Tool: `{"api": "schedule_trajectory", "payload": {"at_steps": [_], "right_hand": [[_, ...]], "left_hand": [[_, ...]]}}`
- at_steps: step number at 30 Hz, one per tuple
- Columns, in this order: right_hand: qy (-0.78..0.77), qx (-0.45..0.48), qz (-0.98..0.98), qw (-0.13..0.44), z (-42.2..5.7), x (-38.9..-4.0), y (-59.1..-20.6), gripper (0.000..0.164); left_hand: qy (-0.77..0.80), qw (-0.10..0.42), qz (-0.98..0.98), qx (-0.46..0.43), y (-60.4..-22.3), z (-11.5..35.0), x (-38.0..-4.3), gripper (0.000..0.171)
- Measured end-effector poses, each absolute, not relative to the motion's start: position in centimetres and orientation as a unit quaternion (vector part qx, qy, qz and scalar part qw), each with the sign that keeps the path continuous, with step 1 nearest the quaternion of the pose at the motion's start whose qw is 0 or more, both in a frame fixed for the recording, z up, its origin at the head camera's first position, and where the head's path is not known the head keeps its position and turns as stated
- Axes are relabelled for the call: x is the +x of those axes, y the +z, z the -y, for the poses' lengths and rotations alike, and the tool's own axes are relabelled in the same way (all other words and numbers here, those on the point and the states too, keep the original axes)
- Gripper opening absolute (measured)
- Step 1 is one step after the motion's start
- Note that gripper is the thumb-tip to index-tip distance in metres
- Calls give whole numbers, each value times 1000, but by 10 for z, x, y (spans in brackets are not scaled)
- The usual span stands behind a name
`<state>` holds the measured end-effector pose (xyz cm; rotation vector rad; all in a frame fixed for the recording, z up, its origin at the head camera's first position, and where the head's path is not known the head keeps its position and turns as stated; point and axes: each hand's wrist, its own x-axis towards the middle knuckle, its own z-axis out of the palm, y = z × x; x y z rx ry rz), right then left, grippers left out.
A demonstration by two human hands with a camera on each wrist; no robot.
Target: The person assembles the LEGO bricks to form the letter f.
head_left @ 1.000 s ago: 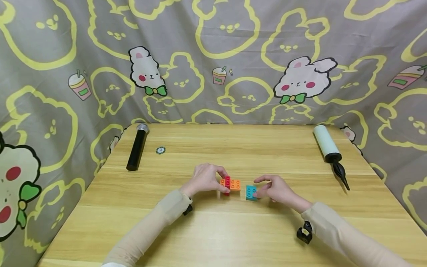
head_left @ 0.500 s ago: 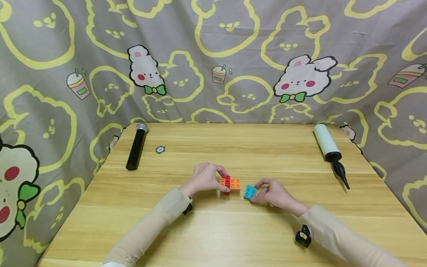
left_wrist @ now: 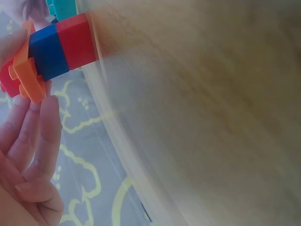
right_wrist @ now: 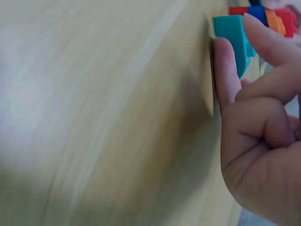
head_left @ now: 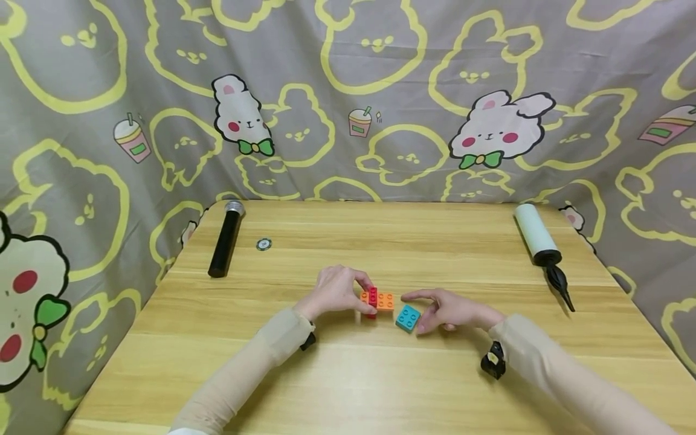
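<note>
Near the table's middle stands a small stack of toy building bricks. My left hand (head_left: pixel 338 291) pinches it at the red top brick (head_left: pixel 373 295), which sits across an orange brick (head_left: pixel 386 301). The left wrist view shows a blue brick (left_wrist: pixel 50 52) under the orange one, then another red brick (left_wrist: pixel 76 41) at the table. Just right of the stack, apart from it, a teal brick (head_left: pixel 408 318) lies turned at an angle, studs up. Around it my right hand (head_left: pixel 454 309) has its thumb at the near side and its index finger stretched past the far side, without a pinch.
A black microphone (head_left: pixel 225 241) and a poker chip (head_left: pixel 264 244) lie at the back left of the wooden table (head_left: pixel 348 380). At the back right is a white hand pump (head_left: pixel 537 235) with a black nozzle. A patterned curtain (head_left: pixel 304 54) hangs behind.
The teal brick has turned on the table near the right fingers. The right index finger has straightened away from it after holding it half a second ago. The left hand keeps its hold.
</note>
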<state>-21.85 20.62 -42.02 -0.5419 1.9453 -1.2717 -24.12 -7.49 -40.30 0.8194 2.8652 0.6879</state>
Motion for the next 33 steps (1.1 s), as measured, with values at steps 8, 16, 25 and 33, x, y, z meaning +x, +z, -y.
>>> {"api": "schedule_trajectory", "payload": {"at_steps": [8, 16, 25, 33], "right_hand": [[-521, -194, -727, 404, -208, -224, -424, 63], [-538, -174, -722, 400, -205, -223, -425, 50], [-555, -163, -703, 414, -206, -221, -429, 45], [-552, -213, -696, 407, -206, -219, -418, 39]], "left_hand": [[223, 39, -936, 271, -404, 73, -241, 38], [220, 39, -933, 283, -404, 73, -243, 36], [216, 35, -932, 289, -403, 74, -243, 36], [217, 30, -931, 294, -407, 76, -243, 37]]}}
